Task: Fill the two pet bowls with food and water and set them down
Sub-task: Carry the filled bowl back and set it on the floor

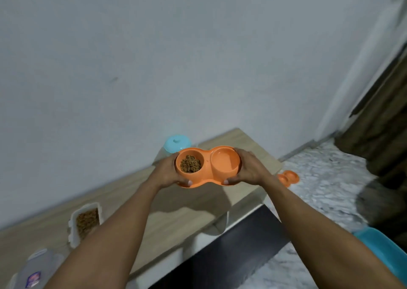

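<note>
Both bare forearms reach forward from the lower corners and draw close together. The left hand (168, 172) grips the left end of the orange double bowl (207, 159) and the right hand (250, 167) grips the right end. Both thumbs press the near rim and the fingers (236, 151) curl round the far side.

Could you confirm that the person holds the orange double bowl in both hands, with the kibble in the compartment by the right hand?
Not quite. The head view shows the kibble in the compartment by the left hand, not the right hand; both hands hold the orange double bowl.
</note>
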